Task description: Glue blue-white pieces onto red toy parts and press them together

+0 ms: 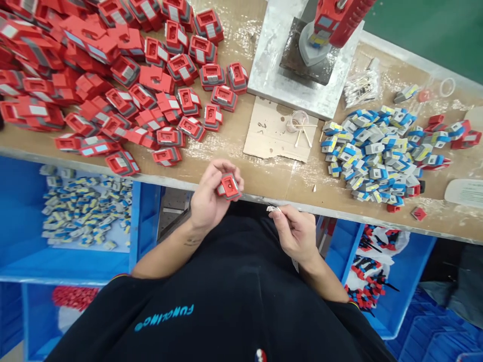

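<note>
Head view, from directly above the worker, as I watch it from my distant station. The left hand (207, 201) cradles one red block (229, 186) near the front edge of the table (236, 146), fingers curled around its sides, its recessed face turned up. The right hand (298, 229), a short way to the side, pinches a small white piece (272, 208) between thumb and forefinger; I cannot tell exactly what it is. The two held things are apart. To the left lies a broad pile of red blocks (156, 79), many with grey bands and pale patches. Beyond the hands, a metal plate (264, 60) carries a red-handled tool (345, 22) with a grey foot over a dark pad (289, 48). Just in front of the plate, a piece of cardboard (260, 136) bears a clear dish and cotton swabs (299, 134). To the right I note a heap of blue-banded blocks (373, 156). Blue bins (86, 264) of small parts stand below the table edge.
</note>
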Motion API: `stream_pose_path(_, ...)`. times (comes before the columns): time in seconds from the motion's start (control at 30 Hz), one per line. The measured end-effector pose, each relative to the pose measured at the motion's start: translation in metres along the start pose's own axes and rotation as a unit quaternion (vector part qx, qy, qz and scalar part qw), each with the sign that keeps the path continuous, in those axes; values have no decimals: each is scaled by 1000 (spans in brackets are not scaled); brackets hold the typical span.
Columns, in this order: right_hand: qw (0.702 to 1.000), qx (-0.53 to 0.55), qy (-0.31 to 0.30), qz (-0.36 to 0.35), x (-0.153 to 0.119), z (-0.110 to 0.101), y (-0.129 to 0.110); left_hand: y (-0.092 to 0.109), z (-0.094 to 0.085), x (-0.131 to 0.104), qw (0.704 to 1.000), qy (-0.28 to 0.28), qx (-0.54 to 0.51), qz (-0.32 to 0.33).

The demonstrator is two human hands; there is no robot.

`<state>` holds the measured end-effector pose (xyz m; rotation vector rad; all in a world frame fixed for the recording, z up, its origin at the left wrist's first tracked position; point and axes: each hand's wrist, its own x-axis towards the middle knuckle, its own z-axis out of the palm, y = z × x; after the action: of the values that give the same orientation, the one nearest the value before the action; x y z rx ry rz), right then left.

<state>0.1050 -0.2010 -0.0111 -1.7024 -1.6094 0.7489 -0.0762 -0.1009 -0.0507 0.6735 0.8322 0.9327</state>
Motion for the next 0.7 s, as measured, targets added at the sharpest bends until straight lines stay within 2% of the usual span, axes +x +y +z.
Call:
stream_pose_path(0.07,1000,12,-17,-10,5,1,-5,-5,9,-6,998,-22,-51,-13)
stream_pose_path(0.2,997,46,-55,-27,13,2,-13,-14,19,-15,995,-50,-69,44)
stream_pose_path(0.33,995,54,-77,-34,16,2,-18,-22,19,-19,989,-31,-16,142)
stream_pose_path(0.47,996,33,-79,-32,16,5,-21,-26,18,-23,970,-23,72,231)
stream_pose_path(0.7,995,-47,-78,-46,17,8,-25,-25,16,-27,965,1,127,230)
